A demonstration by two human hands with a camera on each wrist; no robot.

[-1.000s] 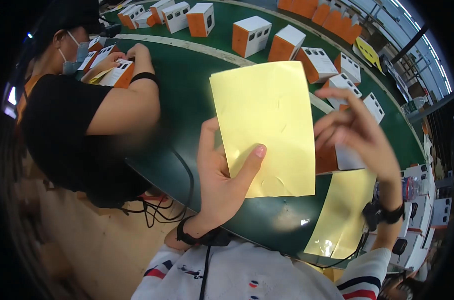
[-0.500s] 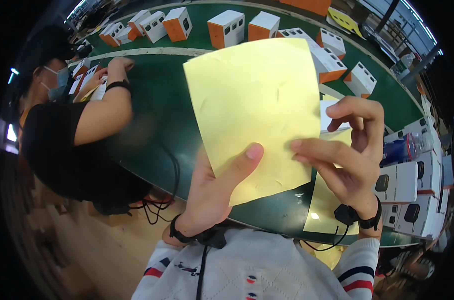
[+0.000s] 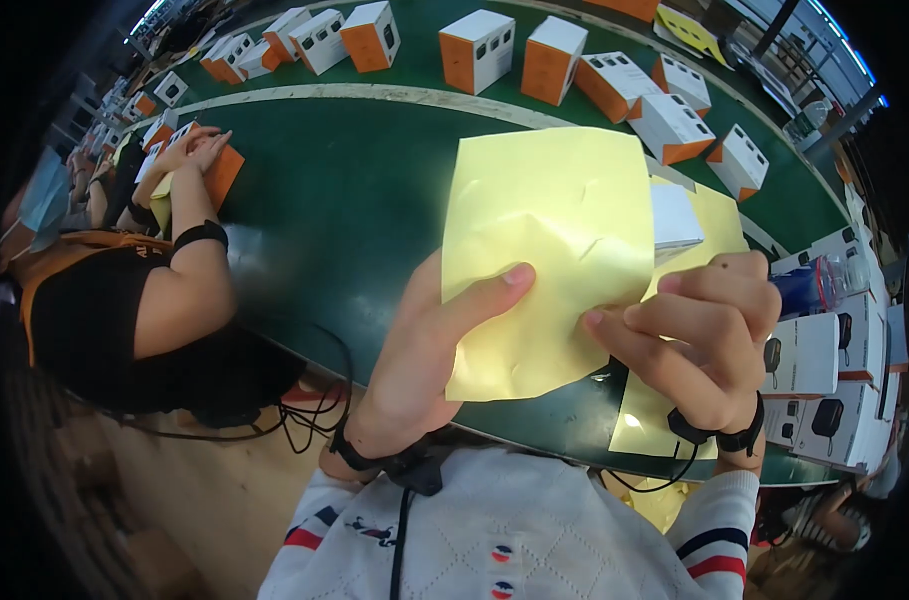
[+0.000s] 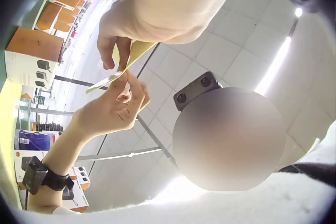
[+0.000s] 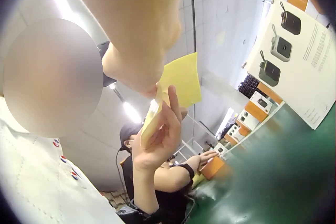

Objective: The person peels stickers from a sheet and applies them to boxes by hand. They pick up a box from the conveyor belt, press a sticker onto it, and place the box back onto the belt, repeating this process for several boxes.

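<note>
Here's the person in the white knitted top standing at the near edge of the green belt (image 3: 354, 220), and both hands are up on a pale yellow sheet (image 3: 549, 230). The sheet is off the belt, held in the air over its near edge, facing the person and visibly creased, with its lower part buckling. The left hand (image 3: 424, 350) has it from below: thumb laid flat across the front, fingers tucked behind, a firm grip on the lower left. The right hand (image 3: 704, 340) comes in at the lower right edge, fingers curled, and pinches the paper between thumb and forefinger; the left wrist view shows that pinch clearly. Just behind the sheet a white box (image 3: 674, 215) peeks out on the belt, lying on a second yellow sheet (image 3: 659, 415) that runs to the belt's near rim. Farther back, orange-and-white boxes (image 3: 477, 48) stand in a loose row along the belt. To the right, a blue bottle (image 3: 809, 285) lies beside stacked white cartons (image 3: 804, 355). Over on the left another worker (image 3: 124, 310) in a black top leans in, hands on an orange box (image 3: 214, 170).
</note>
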